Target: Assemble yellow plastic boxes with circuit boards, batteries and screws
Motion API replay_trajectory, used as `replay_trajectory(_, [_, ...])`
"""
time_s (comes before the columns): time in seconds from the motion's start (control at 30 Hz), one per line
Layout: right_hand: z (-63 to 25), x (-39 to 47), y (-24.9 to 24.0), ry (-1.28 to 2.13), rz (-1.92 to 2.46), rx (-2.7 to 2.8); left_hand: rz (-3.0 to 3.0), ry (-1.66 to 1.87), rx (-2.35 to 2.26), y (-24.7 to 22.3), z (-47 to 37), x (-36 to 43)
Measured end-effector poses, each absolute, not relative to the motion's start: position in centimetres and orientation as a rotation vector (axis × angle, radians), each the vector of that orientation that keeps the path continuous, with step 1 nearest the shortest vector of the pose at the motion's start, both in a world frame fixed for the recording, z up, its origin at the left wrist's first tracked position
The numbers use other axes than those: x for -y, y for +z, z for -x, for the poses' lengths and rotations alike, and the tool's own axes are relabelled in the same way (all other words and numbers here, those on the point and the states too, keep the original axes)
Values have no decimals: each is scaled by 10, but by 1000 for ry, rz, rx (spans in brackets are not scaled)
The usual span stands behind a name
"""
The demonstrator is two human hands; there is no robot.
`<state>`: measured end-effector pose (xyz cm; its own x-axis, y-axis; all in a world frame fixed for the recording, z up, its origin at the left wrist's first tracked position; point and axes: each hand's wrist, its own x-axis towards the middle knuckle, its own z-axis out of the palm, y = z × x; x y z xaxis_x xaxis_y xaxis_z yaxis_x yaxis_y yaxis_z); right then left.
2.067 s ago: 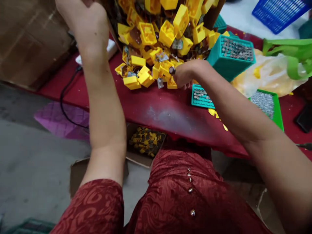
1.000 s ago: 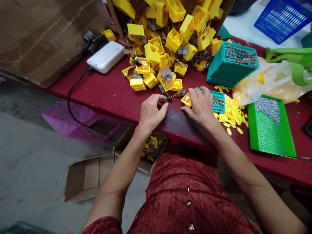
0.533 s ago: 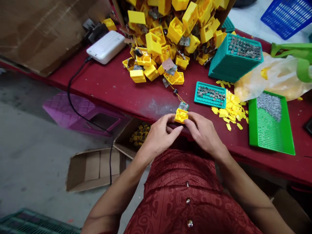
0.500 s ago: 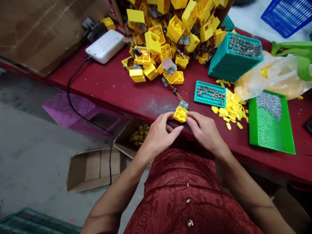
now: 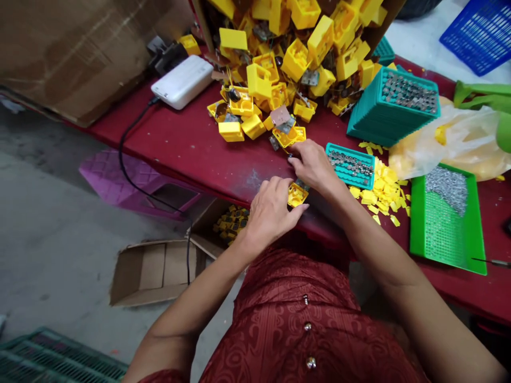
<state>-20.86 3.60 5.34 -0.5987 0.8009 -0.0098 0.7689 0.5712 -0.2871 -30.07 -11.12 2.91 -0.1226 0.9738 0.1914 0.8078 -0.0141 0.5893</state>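
Note:
My left hand (image 5: 273, 210) grips a small open yellow housing (image 5: 297, 195) at the front edge of the red table, thumb below it and fingers above. A bit of circuit board shows behind the housing, partly covered by my right arm. My right hand (image 5: 313, 164) is further back, its thumb and forefinger pinched together on a small dark part (image 5: 290, 155) at the end of thin wires. Just behind those fingertips lies another yellow housing (image 5: 289, 136) with a circuit board on it.
Yellow housings (image 5: 259, 81) are heaped at the back. To the right are a teal tray (image 5: 351, 166) of small metal parts, yellow pieces (image 5: 383, 186), a teal tray stack (image 5: 373, 114) and a green tray (image 5: 447, 223). A white power bank (image 5: 182, 82) with a cable lies left.
My right hand has left the yellow housing and moved back to the small dark part. My left hand still holds the housing. The whole view has shifted slightly.

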Motion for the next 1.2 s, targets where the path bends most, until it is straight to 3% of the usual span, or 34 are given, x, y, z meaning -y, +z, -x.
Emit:
replay_trajectory(0.53, [197, -55, 64, 1201, 1333, 2385, -1843, 904, -2008, 21, 336, 43])
replay_trajectory(0.63, [192, -57, 67, 1034, 1384, 2345, -1864, 923, -1999, 20, 341, 44])
replay_trajectory(0.8, [185, -54, 63, 420, 1329, 2375, -1788, 995, -2053, 31, 355, 64])
replay_trajectory(0.97, [184, -51, 55, 457, 945, 2644, -1754, 1012, -1941, 41, 343, 109])
replay_trajectory(1.2, [196, -56, 41, 258, 825, 2833, -1839, 928, -1965, 24, 302, 121])
